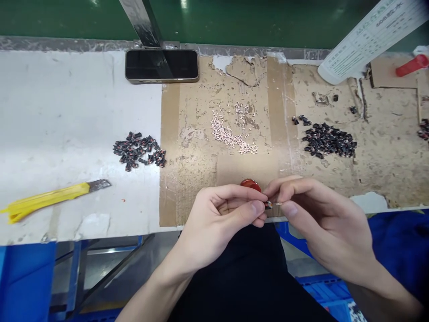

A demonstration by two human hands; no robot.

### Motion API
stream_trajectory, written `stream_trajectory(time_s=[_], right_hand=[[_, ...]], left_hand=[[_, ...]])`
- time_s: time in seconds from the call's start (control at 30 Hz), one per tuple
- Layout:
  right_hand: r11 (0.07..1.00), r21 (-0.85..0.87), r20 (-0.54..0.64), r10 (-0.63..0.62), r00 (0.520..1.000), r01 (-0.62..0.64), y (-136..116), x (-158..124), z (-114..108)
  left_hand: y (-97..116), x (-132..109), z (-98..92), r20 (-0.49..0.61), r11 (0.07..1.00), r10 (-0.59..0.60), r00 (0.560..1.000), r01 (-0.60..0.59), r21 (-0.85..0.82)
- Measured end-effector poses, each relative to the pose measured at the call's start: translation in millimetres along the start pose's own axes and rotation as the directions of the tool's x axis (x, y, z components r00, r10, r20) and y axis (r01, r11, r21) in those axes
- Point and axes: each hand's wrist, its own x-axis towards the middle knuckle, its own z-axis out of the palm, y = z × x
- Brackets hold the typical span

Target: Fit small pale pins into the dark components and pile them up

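Between thumb and fingertips, my left hand (228,219) pinches a small black part (268,205) with a copper-coloured end. My right hand (321,214) is closed on a tiny pale metal piece (279,204), held just right of the black part; a narrow gap shows between the two. Behind the fingertips sits a round red-brown object (250,184), partly hidden by my left hand. Beyond my hands, a scatter of tiny copper-coloured pieces (231,136) lies on the cardboard. Similar black parts form a heap (329,141) on the right and another heap (137,150) on the left.
A yellow utility knife (50,199) lies at the left with its blade out. At the back, a phone (162,66) rests against a metal post (142,22). A printed white roll or tube (368,42) and a red tube-shaped object (411,65) are at the right rear.
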Motion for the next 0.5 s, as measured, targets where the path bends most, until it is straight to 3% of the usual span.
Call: stream_trajectory(time_s=[0.2, 0.37, 0.5], right_hand=[[1.000, -0.008, 0.056, -0.017, 0.998, 0.018, 2.8, -0.5, -2.9], [0.990, -0.113, 0.101, -0.073, 0.992, 0.084, 5.9, 0.5, -6.4], [0.978, -0.147, 0.077, -0.139, 0.987, 0.149, 6.3, 1.5, -7.4]], left_hand=[[3.1, -1.9, 0.6, 0.040, 0.999, -0.046, 0.998, 0.047, -0.022], [9.6, -3.2, 2.1, 0.035, 0.999, -0.052, 0.998, 0.052, 0.007], [14.2, -4.4, 4.7, 0.017, 0.997, -0.035, 0.999, 0.034, 0.063]])
